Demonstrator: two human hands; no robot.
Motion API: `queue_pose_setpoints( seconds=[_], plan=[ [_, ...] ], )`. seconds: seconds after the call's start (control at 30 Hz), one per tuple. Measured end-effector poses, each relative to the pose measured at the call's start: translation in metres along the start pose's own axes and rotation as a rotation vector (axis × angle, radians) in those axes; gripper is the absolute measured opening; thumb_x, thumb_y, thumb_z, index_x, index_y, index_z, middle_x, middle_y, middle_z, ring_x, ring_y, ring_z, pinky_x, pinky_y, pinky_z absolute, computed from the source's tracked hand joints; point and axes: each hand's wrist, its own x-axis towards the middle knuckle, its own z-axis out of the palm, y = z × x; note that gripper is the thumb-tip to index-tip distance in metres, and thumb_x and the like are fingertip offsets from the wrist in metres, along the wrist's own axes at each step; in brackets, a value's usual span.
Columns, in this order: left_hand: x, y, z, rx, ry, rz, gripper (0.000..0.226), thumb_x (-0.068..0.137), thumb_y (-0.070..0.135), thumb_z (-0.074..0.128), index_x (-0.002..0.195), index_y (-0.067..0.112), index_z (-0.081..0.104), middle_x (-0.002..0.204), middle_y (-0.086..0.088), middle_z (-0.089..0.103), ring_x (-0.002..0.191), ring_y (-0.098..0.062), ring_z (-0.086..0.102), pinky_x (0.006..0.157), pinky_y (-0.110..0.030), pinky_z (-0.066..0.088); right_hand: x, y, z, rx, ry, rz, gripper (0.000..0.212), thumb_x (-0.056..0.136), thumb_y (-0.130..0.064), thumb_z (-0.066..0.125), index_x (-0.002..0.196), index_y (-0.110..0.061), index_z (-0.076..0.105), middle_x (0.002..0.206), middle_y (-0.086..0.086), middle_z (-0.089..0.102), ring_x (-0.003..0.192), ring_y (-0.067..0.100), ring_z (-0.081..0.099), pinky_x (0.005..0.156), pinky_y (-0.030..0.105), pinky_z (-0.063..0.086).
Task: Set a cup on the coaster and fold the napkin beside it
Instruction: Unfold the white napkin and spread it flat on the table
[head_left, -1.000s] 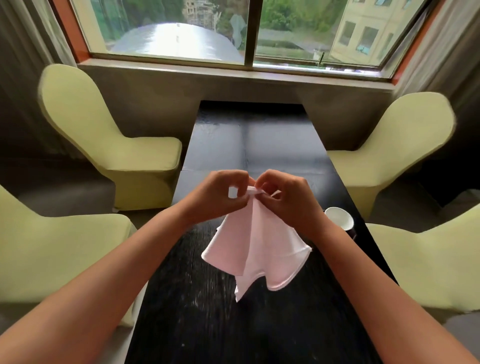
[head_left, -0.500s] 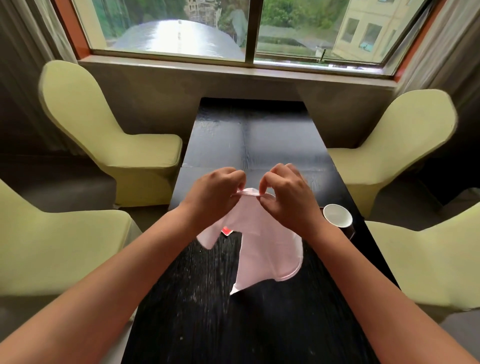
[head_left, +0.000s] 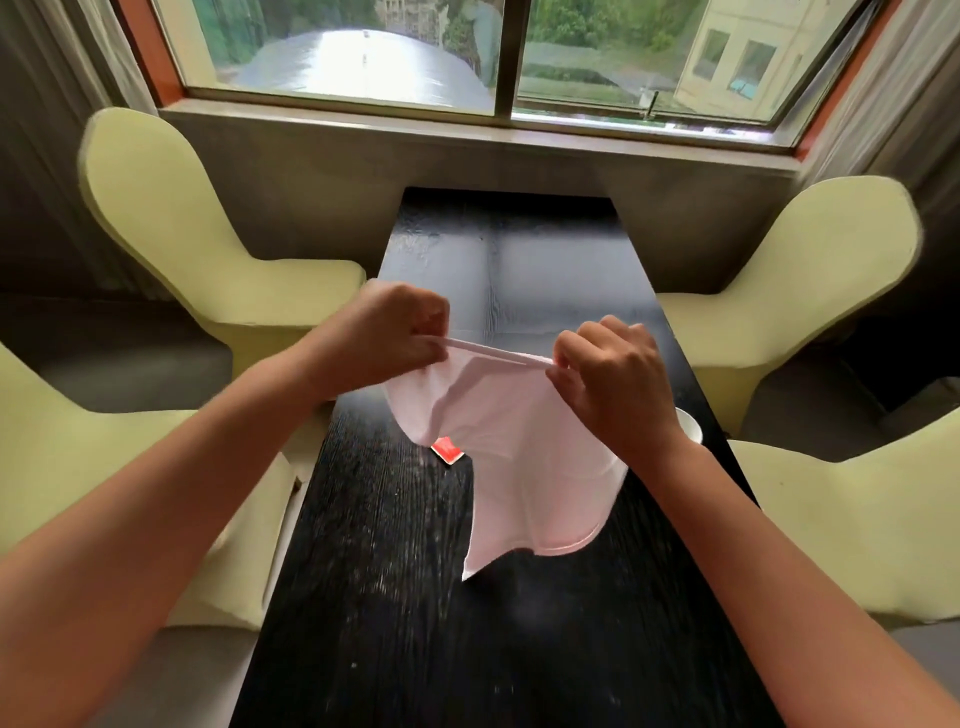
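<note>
**Napkin stretched between two hands above the dark table**

Above the middle of the black wooden table (head_left: 519, 649), a pale pink napkin (head_left: 524, 467) hangs in the air, held up by both hands. The left hand (head_left: 384, 338) has its fingers curled and pinches the napkin's upper edge at one end; the right hand (head_left: 618, 384) pinches the same edge at the other end, thumb and fingers closed on the cloth. Between the two hands that edge runs taut, as a thin, nearly straight band (it looks rolled or doubled over, though the blur makes this hard to judge). Below it the cloth falls loose, with soft creases near the top and a rounded hem at the bottom; its lowest corner comes close to the table surface, and whether it touches cannot be told.

A small red piece (head_left: 447, 450) lies on the table just at the napkin's left edge, partly covered by the cloth; it may be the coaster, but too little shows to be sure. A white cup (head_left: 690, 423) stands near the table's right edge, mostly hidden behind the right wrist, well apart from the red piece.

Pale yellow-green chairs (head_left: 197, 249) stand on both sides of the table, and a window (head_left: 467, 52) fills the far wall.
</note>
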Motion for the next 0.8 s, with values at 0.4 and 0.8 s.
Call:
queue_pose_setpoints(
  seconds=[0.4,0.8],
  plan=[
    [0.014,-0.036,-0.006,0.152,-0.522,-0.057,0.010,0.084,0.021,0.067,0.090,0.021,0.075,0.078,0.017,0.069,0.065,-0.001,0.061,0.063,-0.006,0.043,0.013,0.040,0.006,0.637,-0.848,0.179,0.009,0.081,-0.003,0.066,0.075,-0.011,0.067,0.070,0.003,0.070,0.062,0.005,0.059,0.065,0.023,0.047],
    [0.065,-0.056,-0.047,0.429,0.231,0.026,0.020,0.089,0.009,0.057,0.100,0.002,0.072,0.098,-0.018,0.072,0.091,-0.035,0.067,0.085,-0.045,0.053,0.115,0.089,0.010,0.076,-0.117,0.083,0.018,0.084,-0.007,0.055,0.087,0.002,0.070,0.088,0.026,0.064,0.085,0.041,0.060,0.074,0.039,0.047]
  ],
)
